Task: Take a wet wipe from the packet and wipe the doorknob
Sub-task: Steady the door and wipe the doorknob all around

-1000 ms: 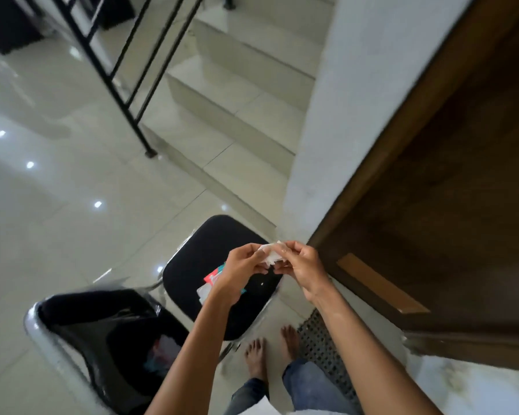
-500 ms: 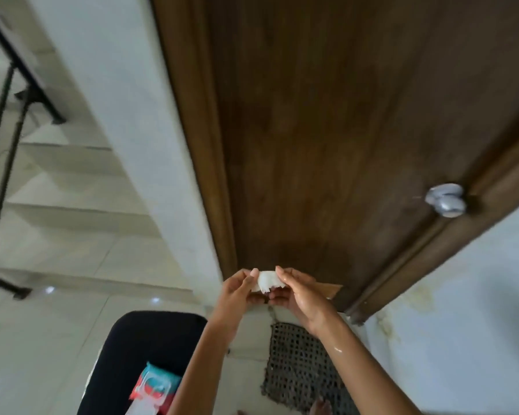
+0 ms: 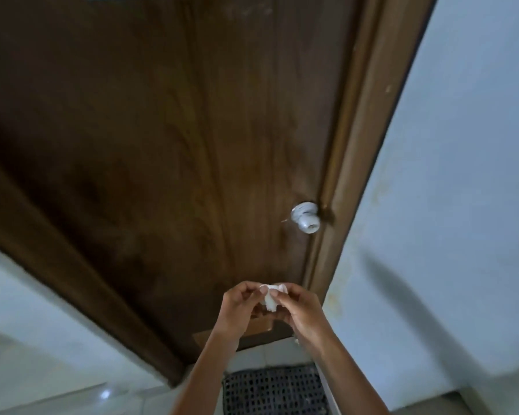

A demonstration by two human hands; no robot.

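A small white wet wipe, bunched up, is pinched between both of my hands in front of the lower part of a dark brown wooden door. My left hand holds its left side and my right hand its right side. The round silver doorknob sits on the door's right edge, above and slightly right of my hands and apart from them. The wipe packet is out of view.
The brown door frame runs beside a pale wall on the right. A dark woven doormat lies on the tiled floor below my arms. Another pale wall stands at the left.
The view has swung up and right, off the chair and packet and onto the door. The doorknob now lies nearer the middle. Both hands still hold the wipe, closer to the door.
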